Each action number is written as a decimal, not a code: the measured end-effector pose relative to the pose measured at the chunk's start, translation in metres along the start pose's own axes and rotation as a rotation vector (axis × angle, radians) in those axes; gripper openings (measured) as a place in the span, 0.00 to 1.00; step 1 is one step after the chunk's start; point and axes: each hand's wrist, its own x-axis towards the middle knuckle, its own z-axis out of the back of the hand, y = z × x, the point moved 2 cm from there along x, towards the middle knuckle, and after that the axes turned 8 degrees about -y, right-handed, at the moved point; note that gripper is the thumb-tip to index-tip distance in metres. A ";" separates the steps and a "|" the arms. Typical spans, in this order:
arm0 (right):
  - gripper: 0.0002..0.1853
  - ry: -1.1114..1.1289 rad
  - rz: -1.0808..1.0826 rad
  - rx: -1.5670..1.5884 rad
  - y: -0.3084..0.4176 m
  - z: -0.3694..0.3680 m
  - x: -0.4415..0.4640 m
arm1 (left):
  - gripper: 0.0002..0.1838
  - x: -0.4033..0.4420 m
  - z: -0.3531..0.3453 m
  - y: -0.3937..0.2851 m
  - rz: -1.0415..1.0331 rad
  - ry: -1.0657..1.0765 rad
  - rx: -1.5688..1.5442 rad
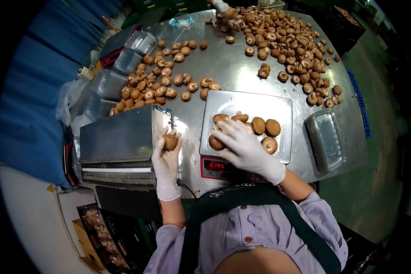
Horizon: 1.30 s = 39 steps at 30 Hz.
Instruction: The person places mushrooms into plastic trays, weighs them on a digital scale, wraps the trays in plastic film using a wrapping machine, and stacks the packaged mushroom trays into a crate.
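Made out 0.745 or 0.795 in glowing red digits on the display (216,165) at the near side of the scale (285,105), with the digit after the 7 too unclear to settle. Spotted small white lettering across the top of the dark green apron (244,192), too warped and small to read. Noticed a yellow triangular sign (50,187) low on the pale wall (23,205), its symbol illegible. Found yellow markings on the dark crates (181,7) beyond the table (182,29), likewise unreadable.

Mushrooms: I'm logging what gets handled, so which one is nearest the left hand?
The brown-capped mushroom held in the left hand, left of the scale; no other is between that hand's fingers.
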 end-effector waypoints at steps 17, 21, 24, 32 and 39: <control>0.16 -0.380 -0.678 0.225 -0.029 0.072 -0.074 | 0.26 -0.006 -0.036 0.011 -0.153 0.039 0.445; 0.16 -0.403 -0.794 0.297 -0.029 0.078 -0.074 | 0.22 0.013 -0.017 0.021 -0.190 -0.037 0.488; 0.15 -0.408 -0.743 0.162 -0.044 0.080 -0.082 | 0.22 0.043 0.012 0.042 -0.194 -0.134 0.636; 0.14 -0.468 -0.775 -0.105 -0.079 0.074 -0.105 | 0.25 0.105 0.058 0.093 -0.705 -0.122 1.431; 0.17 -0.398 -0.917 -0.182 -0.076 0.075 -0.111 | 0.21 0.071 0.014 0.069 -0.636 -0.031 1.198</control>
